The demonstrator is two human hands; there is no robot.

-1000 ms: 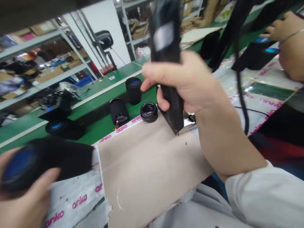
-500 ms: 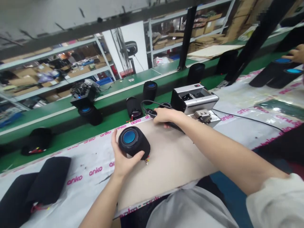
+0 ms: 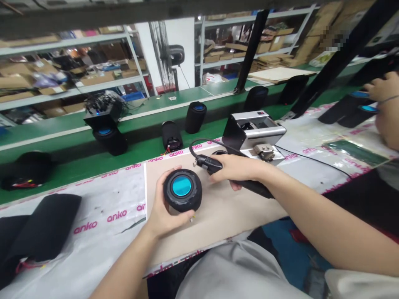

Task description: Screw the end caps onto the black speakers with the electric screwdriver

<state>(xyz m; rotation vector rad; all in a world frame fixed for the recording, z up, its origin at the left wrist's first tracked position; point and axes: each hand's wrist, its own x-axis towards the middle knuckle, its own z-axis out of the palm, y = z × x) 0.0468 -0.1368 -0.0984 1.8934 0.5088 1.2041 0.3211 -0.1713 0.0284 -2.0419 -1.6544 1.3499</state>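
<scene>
left hand (image 3: 160, 218) is curled around a round black speaker (image 3: 182, 199), with the fingers and thumb gripping its sides and its blue top (image 3: 181, 186) facing up. the speaker sits over the near part of a tan board (image 3: 230, 216) on the desk, but i cannot tell if it touches the board. thin wires (image 3: 191, 217) poke out low down on it.

right hand (image 3: 232, 169) is closed on a black tool (image 3: 254, 187). the tool has a cord (image 3: 199, 144), and its front end points left, near the speaker but not touching it.

the speaker looks a bit heavy and stiff, with a soft cloth skin, so it seems best to hold it by its fat sides. the wires look weak and could bend. the tool looks easy to lift, but its cord may tug.

there is open board to the right of the speaker and in front of it. a silver machine (image 3: 254, 131) stands just past the far edge of the board, close to the tool. more speakers stand on a green belt (image 3: 140, 162) beyond that edge. another person's hand (image 3: 382, 89) is far off to the right.
</scene>
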